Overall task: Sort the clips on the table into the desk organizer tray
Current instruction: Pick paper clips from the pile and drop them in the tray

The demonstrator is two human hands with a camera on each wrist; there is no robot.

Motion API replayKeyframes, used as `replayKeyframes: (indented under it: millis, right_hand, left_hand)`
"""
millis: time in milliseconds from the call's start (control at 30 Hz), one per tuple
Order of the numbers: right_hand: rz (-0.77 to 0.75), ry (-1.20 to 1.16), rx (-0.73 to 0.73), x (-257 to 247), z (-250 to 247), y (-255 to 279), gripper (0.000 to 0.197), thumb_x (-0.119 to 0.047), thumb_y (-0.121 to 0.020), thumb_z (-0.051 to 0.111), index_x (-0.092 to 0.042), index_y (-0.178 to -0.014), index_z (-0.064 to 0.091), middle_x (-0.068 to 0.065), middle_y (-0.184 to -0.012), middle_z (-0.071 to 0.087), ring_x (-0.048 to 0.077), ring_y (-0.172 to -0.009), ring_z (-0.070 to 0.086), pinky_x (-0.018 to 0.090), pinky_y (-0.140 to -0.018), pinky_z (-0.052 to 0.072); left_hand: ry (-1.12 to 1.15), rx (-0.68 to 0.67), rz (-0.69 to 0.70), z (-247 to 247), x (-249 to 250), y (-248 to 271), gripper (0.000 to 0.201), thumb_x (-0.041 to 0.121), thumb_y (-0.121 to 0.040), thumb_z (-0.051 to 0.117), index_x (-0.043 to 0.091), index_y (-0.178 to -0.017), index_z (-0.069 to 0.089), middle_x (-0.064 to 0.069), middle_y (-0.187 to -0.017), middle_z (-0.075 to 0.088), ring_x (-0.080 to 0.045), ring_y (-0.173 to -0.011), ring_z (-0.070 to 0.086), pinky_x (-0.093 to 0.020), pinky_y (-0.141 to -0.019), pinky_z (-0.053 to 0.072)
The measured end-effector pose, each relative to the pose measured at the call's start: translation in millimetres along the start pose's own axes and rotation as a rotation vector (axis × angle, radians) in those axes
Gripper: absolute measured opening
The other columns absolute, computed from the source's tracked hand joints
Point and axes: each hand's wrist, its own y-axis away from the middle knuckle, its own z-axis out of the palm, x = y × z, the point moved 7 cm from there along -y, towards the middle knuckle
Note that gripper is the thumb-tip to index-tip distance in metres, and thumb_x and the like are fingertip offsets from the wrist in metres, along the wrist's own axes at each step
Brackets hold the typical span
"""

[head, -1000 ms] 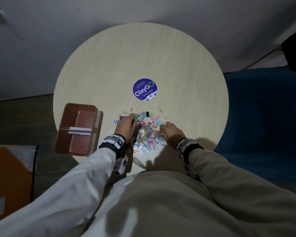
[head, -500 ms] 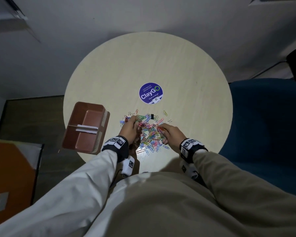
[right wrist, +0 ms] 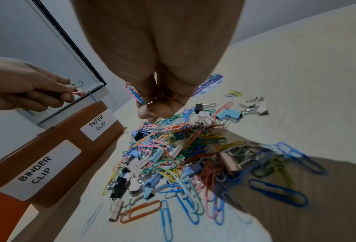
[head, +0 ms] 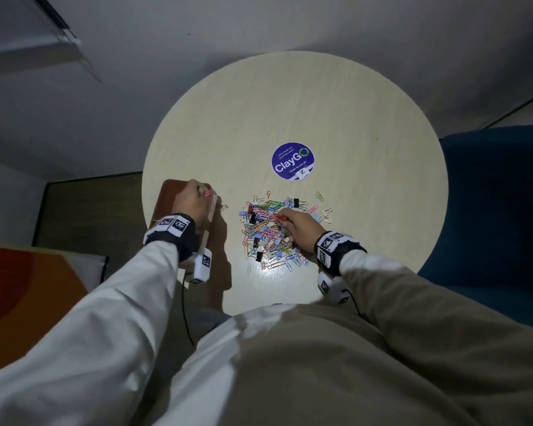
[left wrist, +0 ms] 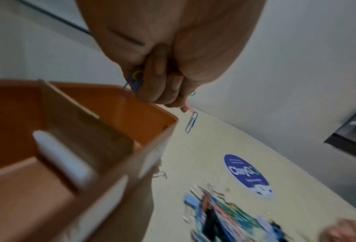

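Observation:
A heap of coloured paper clips and binder clips point(head: 271, 232) point(right wrist: 173, 152) lies on the round table point(head: 351, 124). The brown organizer tray point(head: 166, 192) point(left wrist: 69, 131) sits at the table's left edge, its side labelled PAPER CLIP point(right wrist: 98, 124) and BINDER CLIP point(right wrist: 38, 170). My left hand point(head: 194, 201) point(left wrist: 162, 78) hovers over the tray's far compartment, pinching several paper clips point(left wrist: 190, 121), one blue clip dangling. My right hand point(head: 299, 226) point(right wrist: 158, 91) rests on the heap, fingers curled round several paper clips point(right wrist: 135, 95).
A round purple ClayGO sticker point(head: 293, 161) lies beyond the heap. A blue chair point(head: 499, 210) stands at the right, an orange panel point(head: 22, 287) at the lower left. One loose binder clip point(left wrist: 160, 175) lies beside the tray.
My left hand has left the heap and moved left over the tray, carrying paper clips. My right hand has stayed on the heap.

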Motion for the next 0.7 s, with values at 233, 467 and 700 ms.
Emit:
replayKeyframes:
  millis: [233, 467, 700]
  right_hand:
    - [-0.011, 0.018, 0.043, -19.2, 5.6, -3.7, 0.037, 0.001, -0.099, 0.037, -0.009, -0.130, 0.054, -0.002, -0.097, 0.058, -0.001, -0.071, 0.054, 0.003, -0.054, 0.039]
    - [0.016, 0.012, 0.094, -27.6, 10.9, -11.4, 0.036, -0.001, -0.097, 0.038, -0.016, -0.123, 0.058, -0.015, -0.067, 0.051, 0.003, -0.058, 0.051, 0.026, -0.060, 0.044]
    - [0.028, 0.006, 0.103, -51.5, 16.1, -29.8, 0.029, -0.005, -0.098, 0.038, -0.018, -0.117, 0.055, 0.003, -0.066, 0.060, 0.019, -0.056, 0.057, 0.028, -0.054, 0.048]
  left_hand:
    - [-0.462, -0.199, 0.040, -5.4, -23.4, -41.9, 0.031, 0.006, -0.095, 0.048, 0.003, -0.122, 0.061, -0.022, -0.117, 0.064, -0.039, -0.103, 0.064, -0.042, -0.090, 0.052]
    - [-0.579, -0.356, 0.076, 21.2, -42.7, -56.3, 0.028, 0.018, -0.099, 0.049, 0.005, -0.114, 0.068, -0.018, -0.115, 0.067, -0.036, -0.099, 0.066, -0.042, -0.090, 0.053]
    - [-0.402, -0.297, 0.160, 3.5, -39.4, -61.8, 0.031, 0.013, -0.097, 0.046, 0.016, -0.119, 0.068, -0.013, -0.116, 0.068, -0.033, -0.104, 0.064, -0.041, -0.094, 0.051]
